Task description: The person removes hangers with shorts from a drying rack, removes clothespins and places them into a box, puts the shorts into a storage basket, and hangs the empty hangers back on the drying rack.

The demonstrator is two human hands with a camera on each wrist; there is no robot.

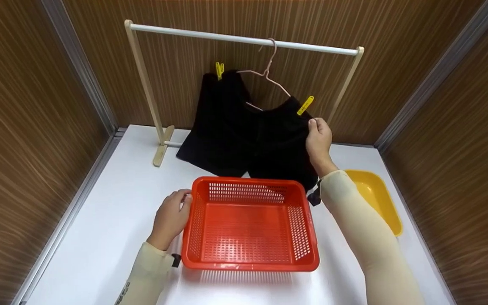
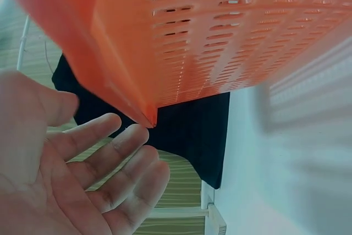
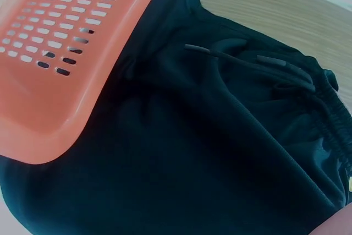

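Observation:
Black shorts hang from a pink hanger, with a yellow clothespin and a second yellow clothespin at the waist. My right hand pinches the shorts' upper right edge, just below the second clothespin. In the right wrist view a drawstring shows near the gathered waistband, and only a sliver of that hand is visible. A red basket with nothing in it is in front of the shorts. Beside its left rim is my left hand, fingers loosely extended near the basket's corner in the left wrist view.
A rack with a white bar and wooden legs carries the hanger. To the right, partly behind my forearm, lies a yellow tray. Wood-grained panels enclose the white table at the back and both sides.

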